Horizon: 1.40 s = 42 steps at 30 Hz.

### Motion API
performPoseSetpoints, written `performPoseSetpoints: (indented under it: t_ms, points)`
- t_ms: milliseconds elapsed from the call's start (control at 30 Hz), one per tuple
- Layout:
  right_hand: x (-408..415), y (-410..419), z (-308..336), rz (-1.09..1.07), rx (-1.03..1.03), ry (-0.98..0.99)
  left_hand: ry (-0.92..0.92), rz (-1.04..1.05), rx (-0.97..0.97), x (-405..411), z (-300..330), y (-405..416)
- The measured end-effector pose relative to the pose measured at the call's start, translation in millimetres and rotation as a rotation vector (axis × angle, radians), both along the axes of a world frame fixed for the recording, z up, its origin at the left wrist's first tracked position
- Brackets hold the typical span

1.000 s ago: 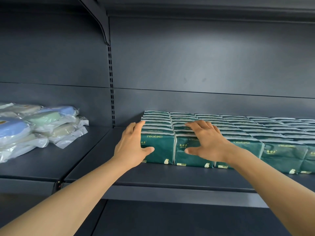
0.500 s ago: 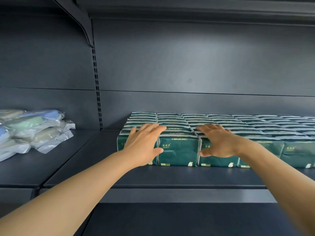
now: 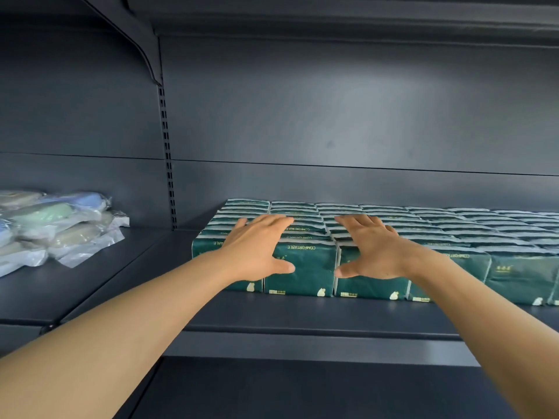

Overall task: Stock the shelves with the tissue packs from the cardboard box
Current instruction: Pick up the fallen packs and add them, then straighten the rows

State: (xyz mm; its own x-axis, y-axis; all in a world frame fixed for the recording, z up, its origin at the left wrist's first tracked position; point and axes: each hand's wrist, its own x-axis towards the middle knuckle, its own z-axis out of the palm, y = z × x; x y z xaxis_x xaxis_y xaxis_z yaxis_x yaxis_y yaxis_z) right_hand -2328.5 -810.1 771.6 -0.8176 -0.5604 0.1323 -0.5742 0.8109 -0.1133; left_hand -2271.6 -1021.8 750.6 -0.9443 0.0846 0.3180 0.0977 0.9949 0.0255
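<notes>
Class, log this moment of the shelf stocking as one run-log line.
step: squaring packs | left hand: flat on tissue packs | right hand: flat on packs | shelf: front row filled

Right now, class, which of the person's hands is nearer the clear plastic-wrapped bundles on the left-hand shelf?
Left. The left hand rests on the leftmost green tissue packs, across a bare stretch of shelf from the plastic-wrapped bundles. The right hand lies further right on the packs.
</notes>
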Motion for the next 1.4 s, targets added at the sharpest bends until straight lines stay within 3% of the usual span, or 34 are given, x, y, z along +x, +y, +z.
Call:
performPoseSetpoints:
  t_ms: [267,433,600,733,867,1033,1400]
  points:
    - [-8,24,17,-0.080,0.075,-0.116,-0.213,0.024,-0.079,-31,4,25]
    - [-13,32,7,-0.057,0.084,-0.151,-0.210,0.035,-0.073,-28,3,25]
    - [-6,41,8,-0.055,-0.094,-0.040,-0.084,0.046,0.035,-11,22,27]
    - [11,51,10,-0.056,-0.232,0.088,0.027,0.067,0.040,16,34,29]
    - [40,59,9,-0.074,-0.257,0.145,0.021,0.077,0.085,51,32,31]
    - [97,71,1,-0.119,-0.273,0.128,-0.042,0.059,0.209,112,17,44]
    - [207,130,-10,-0.185,-0.234,0.094,-0.056,0.036,0.237,205,6,98]
